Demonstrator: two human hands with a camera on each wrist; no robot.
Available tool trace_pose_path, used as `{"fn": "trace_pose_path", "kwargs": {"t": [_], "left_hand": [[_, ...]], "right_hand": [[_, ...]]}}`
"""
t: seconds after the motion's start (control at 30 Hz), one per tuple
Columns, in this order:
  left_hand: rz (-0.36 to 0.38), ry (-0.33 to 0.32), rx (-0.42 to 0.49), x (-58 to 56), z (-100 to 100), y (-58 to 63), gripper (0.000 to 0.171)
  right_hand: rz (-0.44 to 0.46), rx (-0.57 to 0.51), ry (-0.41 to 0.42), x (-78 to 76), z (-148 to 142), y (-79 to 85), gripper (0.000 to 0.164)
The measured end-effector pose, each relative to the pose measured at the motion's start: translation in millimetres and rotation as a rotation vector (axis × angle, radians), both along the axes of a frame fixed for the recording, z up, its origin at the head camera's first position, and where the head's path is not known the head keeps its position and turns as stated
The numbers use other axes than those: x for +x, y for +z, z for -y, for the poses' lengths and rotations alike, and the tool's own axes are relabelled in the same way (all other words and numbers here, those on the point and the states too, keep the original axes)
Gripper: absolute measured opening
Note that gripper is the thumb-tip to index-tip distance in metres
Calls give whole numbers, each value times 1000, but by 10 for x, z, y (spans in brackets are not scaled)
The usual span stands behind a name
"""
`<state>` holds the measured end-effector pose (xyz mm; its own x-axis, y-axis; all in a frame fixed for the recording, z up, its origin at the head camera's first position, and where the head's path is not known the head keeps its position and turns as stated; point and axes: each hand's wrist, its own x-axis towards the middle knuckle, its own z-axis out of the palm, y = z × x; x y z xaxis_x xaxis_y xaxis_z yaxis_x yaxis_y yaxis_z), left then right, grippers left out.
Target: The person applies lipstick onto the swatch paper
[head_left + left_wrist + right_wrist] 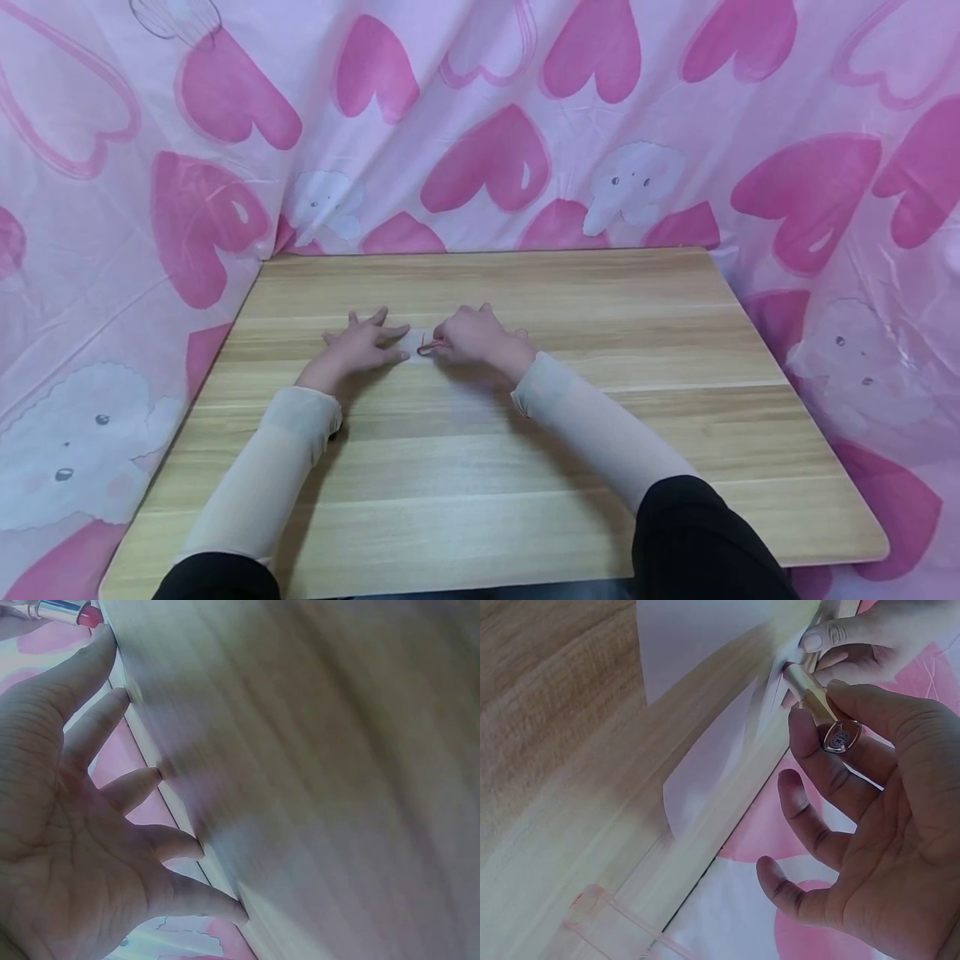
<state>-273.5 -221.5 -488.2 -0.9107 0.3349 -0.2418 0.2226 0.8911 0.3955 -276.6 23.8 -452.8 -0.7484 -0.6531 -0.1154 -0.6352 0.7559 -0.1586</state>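
Note:
My right hand (476, 335) pinches a lipstick (812, 694) with a shiny gold tube between thumb and fingers, its remaining fingers loosely bent. The red tip points down at a small white sheet of paper (413, 340) on the table, where a thin dark line shows beside it. My left hand (360, 343) is spread out flat with its fingertips down on the tabletop, thumb and fingers right at the paper's left edge. In the left wrist view, the lipstick's red tip (91, 616) appears close to the left thumb.
The wood-grain table (465, 467) has a rounded front right corner. A pink curtain (480, 108) with hearts and white puppies stands around its back and sides. Pale flat patches (709, 761) and a clear pinkish outline (604, 922) show in the right wrist view.

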Motion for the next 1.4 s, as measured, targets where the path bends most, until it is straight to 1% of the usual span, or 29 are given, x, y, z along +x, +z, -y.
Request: {"fn": "trace_pose_path", "kwargs": {"t": [0.2, 0.4, 0.6, 0.73, 0.87, 1.07, 1.13, 1.23, 1.3, 1.4], "left_hand": [[-10, -5, -5, 5, 2, -8, 63], [-6, -7, -9, 8, 0, 10, 62], [-7, -3, 14, -11, -30, 2, 63], [-5, 8, 13, -16, -81, 28, 67], [-22, -19, 7, -20, -217, 48, 71], [-89, -54, -32, -20, -552, 87, 69], [-92, -58, -34, -16, -654, 108, 68], [-87, -72, -28, -20, -768, 104, 67], [-83, -77, -29, -21, -815, 90, 67], [-80, -88, -59, -28, -859, 52, 66]], "right_hand": [[-13, -24, 9, 9, -3, -28, 17], [-23, -115, 3, 17, -66, -30, 20], [-47, -168, -36, -8, -248, -22, 22], [-56, -184, -72, -48, -402, -26, 23], [-53, -191, -92, -90, -542, -58, 24], [-54, -178, -132, -136, -689, -106, 24], [-53, -180, -146, -145, -723, -109, 24], [-46, -196, -160, -154, -763, -113, 24], [-34, -197, -167, -161, -783, -118, 23], [-28, -186, -181, -165, -803, -125, 23]]}}
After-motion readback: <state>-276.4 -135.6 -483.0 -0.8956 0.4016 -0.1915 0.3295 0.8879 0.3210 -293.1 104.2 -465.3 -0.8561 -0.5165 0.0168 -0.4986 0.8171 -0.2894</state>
